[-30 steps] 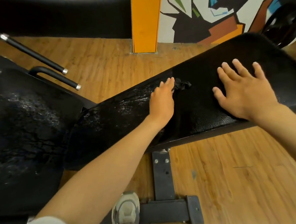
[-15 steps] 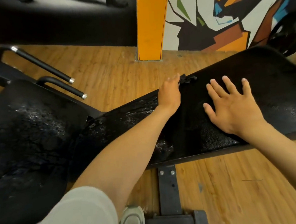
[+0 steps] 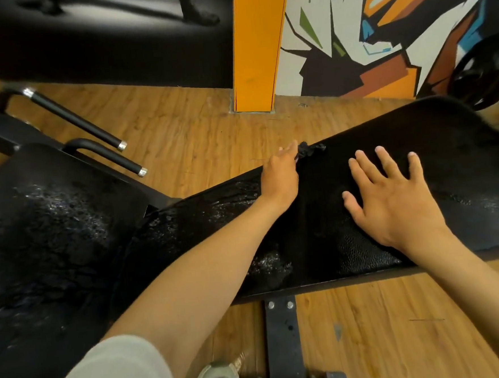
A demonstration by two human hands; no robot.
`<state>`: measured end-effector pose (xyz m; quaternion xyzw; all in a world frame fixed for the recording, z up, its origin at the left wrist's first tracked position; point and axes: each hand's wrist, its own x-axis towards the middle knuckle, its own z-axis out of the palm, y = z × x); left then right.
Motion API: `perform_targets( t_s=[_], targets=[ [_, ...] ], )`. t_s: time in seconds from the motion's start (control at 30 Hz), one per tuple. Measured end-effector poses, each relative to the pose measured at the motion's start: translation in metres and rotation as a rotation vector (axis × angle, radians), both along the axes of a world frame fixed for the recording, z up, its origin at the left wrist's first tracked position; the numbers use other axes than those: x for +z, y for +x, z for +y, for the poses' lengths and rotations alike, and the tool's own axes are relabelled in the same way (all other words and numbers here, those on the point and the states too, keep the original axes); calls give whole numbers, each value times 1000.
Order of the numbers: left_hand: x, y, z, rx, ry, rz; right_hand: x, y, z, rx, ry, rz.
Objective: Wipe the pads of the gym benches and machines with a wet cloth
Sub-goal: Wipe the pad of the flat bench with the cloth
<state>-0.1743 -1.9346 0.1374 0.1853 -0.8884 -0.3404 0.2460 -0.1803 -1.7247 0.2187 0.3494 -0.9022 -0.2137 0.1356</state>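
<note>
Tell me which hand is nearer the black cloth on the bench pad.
Left. The left hand touches the black cloth at the bench pad's far edge; the right hand lies flat on the pad, apart from it.

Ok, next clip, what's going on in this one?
A person is wiping a black bench pad in a gym. The left hand is at the pad's far edge with a dark cloth bunched at its fingertips. The right hand lies flat on the pad, fingers spread. The pad to the left of the left hand glistens wet, as does the neighbouring seat pad; a patch near the right hand looks dull, though glints show further right.
</note>
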Motion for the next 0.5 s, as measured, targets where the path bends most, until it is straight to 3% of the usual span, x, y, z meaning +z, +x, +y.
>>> perform_targets(
  t_s=[0.2, 0.4, 0.5],
  targets=[
    [-29, 98, 54, -149, -22, 144, 0, 0, 0, -6, -6, -11],
    [4, 13, 6, -26, 36, 8, 3, 2, -1, -20, 6, -36],
    [4, 10, 11, 53, 33, -3, 2, 3, -3, -24, 3, -50]
  ],
)
